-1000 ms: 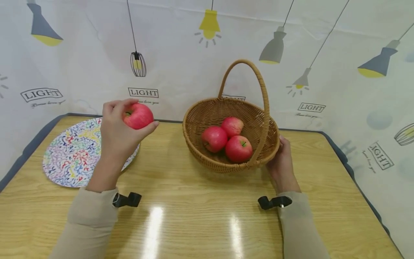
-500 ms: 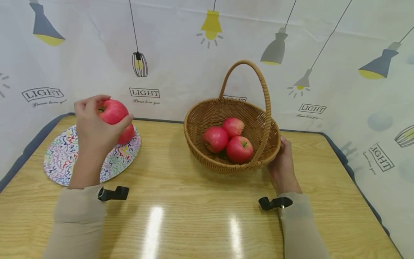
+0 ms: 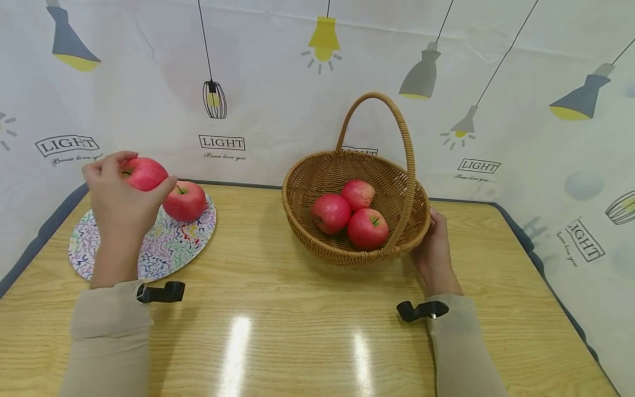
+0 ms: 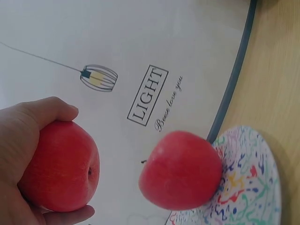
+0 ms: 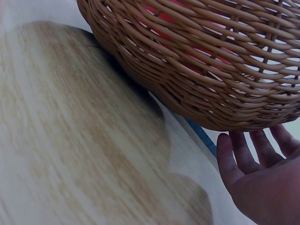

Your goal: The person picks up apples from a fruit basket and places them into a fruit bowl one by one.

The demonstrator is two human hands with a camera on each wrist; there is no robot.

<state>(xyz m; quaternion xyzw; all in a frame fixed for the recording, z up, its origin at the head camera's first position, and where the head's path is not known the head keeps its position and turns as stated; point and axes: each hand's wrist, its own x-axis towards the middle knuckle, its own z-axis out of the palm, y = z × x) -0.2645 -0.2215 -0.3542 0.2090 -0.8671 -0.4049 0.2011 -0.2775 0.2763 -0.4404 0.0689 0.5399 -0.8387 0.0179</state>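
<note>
Above the multicoloured plate (image 3: 163, 256), my left hand (image 3: 121, 207) grips a red apple (image 3: 145, 174) between thumb and fingers. The left wrist view shows the held apple (image 4: 61, 166) apart from another apple (image 4: 180, 171), which sits on the plate. In the head view that second apple (image 3: 184, 201) is just right of my left hand. A wicker basket (image 3: 317, 245) with a tall handle holds three red apples (image 3: 367, 229). Against the basket's right side, my right hand (image 3: 435, 256) rests with its fingertips; in the right wrist view the fingers (image 5: 241, 152) look fairly straight.
A wooden table (image 3: 278, 331) lies under everything. Behind it hangs a pale cloth (image 3: 268, 71) printed with lamps and the word LIGHT, also running down both sides. The basket handle (image 3: 408, 149) arches high above the basket.
My left hand has moved left over the plate with its apple, bringing the apple on the plate into full view. The right hand and the basket stay in place.
</note>
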